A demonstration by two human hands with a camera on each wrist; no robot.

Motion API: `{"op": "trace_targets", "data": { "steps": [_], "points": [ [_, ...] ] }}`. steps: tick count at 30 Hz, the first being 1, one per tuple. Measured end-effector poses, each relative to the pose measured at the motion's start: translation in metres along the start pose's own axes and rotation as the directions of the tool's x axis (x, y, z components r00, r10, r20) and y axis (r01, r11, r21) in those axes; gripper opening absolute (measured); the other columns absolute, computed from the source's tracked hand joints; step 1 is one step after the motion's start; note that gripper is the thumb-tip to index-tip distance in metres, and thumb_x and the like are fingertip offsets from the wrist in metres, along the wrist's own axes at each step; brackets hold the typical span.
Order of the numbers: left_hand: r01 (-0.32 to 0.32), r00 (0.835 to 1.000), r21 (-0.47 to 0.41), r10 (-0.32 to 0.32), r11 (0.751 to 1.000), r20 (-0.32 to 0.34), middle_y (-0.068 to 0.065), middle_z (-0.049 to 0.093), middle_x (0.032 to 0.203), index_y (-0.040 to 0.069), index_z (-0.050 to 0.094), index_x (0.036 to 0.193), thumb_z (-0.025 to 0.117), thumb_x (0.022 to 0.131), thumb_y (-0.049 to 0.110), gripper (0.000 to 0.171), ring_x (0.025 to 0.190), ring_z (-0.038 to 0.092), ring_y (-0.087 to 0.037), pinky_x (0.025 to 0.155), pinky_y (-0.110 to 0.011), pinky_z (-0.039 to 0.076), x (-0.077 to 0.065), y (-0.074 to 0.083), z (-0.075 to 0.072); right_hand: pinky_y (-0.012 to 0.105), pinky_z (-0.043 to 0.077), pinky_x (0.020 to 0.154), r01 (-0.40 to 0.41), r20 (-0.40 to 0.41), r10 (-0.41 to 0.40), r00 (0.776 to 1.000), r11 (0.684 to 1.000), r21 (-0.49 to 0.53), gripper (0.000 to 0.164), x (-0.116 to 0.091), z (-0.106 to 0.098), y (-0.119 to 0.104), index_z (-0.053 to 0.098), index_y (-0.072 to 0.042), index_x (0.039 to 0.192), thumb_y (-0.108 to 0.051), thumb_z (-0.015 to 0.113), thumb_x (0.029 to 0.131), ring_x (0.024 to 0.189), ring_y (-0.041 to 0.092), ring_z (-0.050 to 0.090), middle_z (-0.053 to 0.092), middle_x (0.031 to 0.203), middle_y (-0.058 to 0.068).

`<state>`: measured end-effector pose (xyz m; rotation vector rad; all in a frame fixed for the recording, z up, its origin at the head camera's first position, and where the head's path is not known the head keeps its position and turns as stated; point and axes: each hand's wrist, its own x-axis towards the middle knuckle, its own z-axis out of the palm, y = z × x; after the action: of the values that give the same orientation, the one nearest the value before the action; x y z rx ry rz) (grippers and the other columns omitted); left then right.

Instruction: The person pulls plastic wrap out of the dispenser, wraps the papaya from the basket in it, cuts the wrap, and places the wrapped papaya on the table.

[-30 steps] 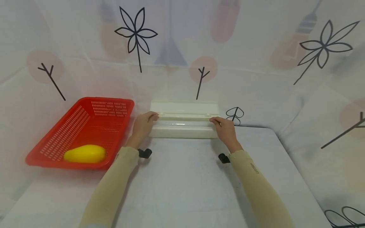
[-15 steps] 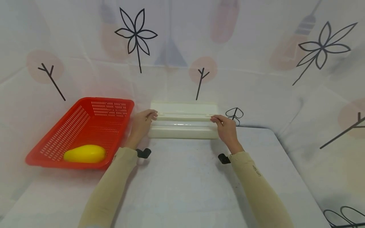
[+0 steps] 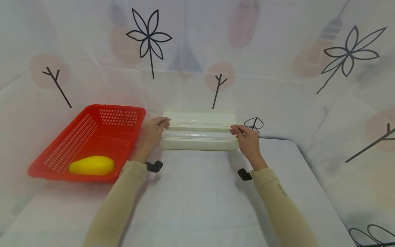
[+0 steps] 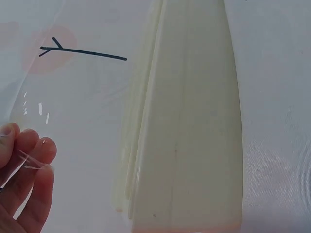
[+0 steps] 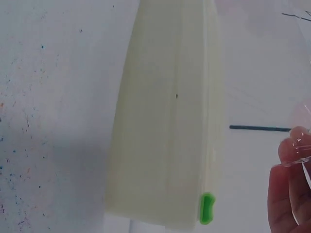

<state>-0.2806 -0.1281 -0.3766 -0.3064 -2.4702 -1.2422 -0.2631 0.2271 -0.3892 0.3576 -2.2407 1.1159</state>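
A cream cling film dispenser stands with its lid raised at the back of the table, a clear roll showing inside. My left hand is by its left end and pinches a corner of clear cling film. At the right end, my right hand pinches the film's other corner. Glints in the left wrist view show the film stretched between the hands; its edges are hard to see. Both hands are raised off the dispenser's front body.
A red plastic basket stands to the left, close to my left forearm, with a yellow papaya-like fruit in it. A patterned cloth hangs directly behind the dispenser. White cloth covers the table.
Both hands have risen a little and drawn slightly apart, the left one up and left, the right one to the right. The dispenser and basket stay in place.
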Motion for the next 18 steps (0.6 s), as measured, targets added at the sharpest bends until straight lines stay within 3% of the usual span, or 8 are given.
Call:
{"op": "trace_targets", "data": {
  "steps": [6,11,18],
  "points": [
    [-0.023,0.998,0.073,0.026,0.997,-0.049,0.001,0.073,0.101,0.018,0.070,0.124,0.059,0.101,0.031,0.028,0.097,0.067,-0.018,0.084,-0.039,0.055,-0.005,0.008,-0.004,0.014,0.049,0.065,-0.006,-0.002,0.006,1.000,0.997,0.073,0.018,-0.005,-0.007,-0.010,0.074,0.002,0.103,-0.011,0.065,0.096,0.078,0.027,0.068,0.074,0.089,0.013],
    [-0.077,0.992,0.032,0.080,0.996,-0.093,-0.002,0.074,0.099,0.015,0.071,0.121,0.060,0.101,0.025,0.024,0.092,0.068,-0.019,0.081,-0.037,0.057,-0.007,0.014,-0.006,0.014,0.051,0.068,-0.009,-0.013,0.009,1.000,0.998,0.070,0.017,-0.007,-0.013,-0.016,0.074,0.000,0.104,-0.011,0.065,0.096,0.080,0.023,0.068,0.074,0.089,0.011],
    [-0.145,0.978,0.001,0.143,0.989,-0.150,-0.005,0.074,0.098,0.010,0.073,0.116,0.063,0.099,0.018,0.021,0.087,0.069,-0.018,0.080,-0.035,0.058,-0.012,0.023,-0.009,0.014,0.051,0.069,0.034,-0.044,-0.031,0.999,0.996,0.080,0.016,-0.008,-0.022,-0.023,0.074,0.001,0.104,-0.010,0.066,0.095,0.077,0.029,0.067,0.074,0.087,0.012]
  ]
}}
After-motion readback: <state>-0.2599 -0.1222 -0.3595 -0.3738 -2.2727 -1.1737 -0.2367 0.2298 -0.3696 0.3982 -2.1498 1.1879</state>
